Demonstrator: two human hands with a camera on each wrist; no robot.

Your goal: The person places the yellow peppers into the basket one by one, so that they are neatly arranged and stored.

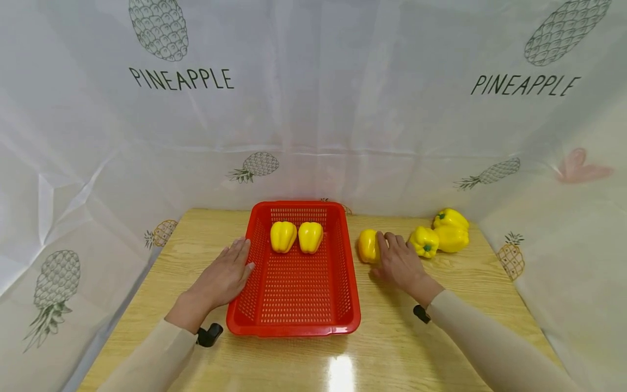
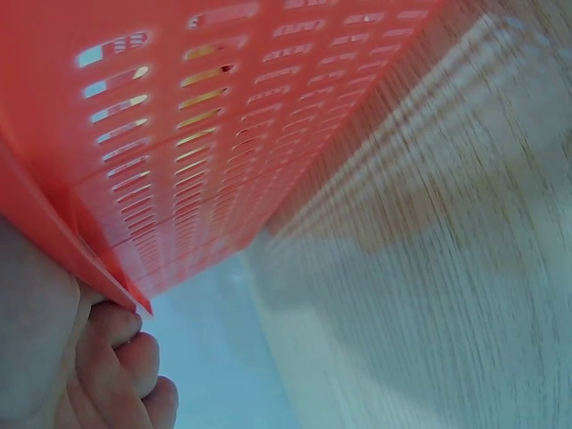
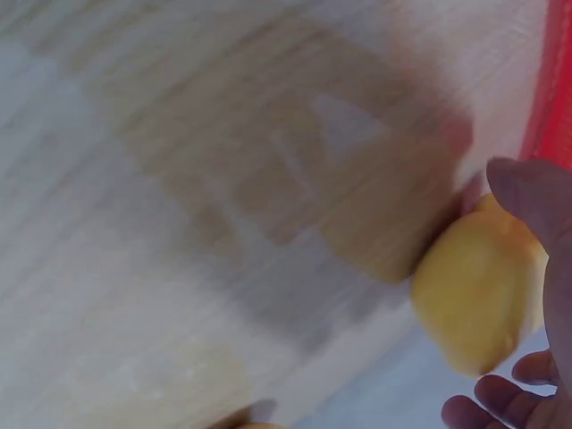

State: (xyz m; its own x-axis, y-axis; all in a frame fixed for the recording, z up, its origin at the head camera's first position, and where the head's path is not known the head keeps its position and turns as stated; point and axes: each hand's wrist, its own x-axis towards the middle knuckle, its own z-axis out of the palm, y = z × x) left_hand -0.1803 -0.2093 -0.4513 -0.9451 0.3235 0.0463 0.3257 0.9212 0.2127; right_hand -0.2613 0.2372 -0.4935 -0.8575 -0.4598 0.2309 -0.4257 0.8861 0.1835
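Observation:
A red plastic basket (image 1: 294,330) stands on the table, with two yellow bell peppers, one on the left (image 1: 283,237) and one on the right (image 1: 311,237), side by side at its far end. My left hand (image 1: 221,277) rests along the basket's left rim, fingers extended; the left wrist view shows the fingertips (image 2: 138,362) at that rim. Just right of the basket lies another yellow bell pepper (image 1: 367,246). My right hand (image 1: 399,267) is at its right side, thumb and fingers spread about it. In the right wrist view this pepper (image 3: 474,290) sits between thumb and fingers, partly hidden by the hand.
Farther right, several yellow bell peppers (image 1: 452,238) lie grouped near the table's back edge, one in front (image 1: 424,242) close to my right hand. The wooden table (image 1: 274,365) meets a white pineapple-printed sheet (image 1: 313,109) at the back and sides.

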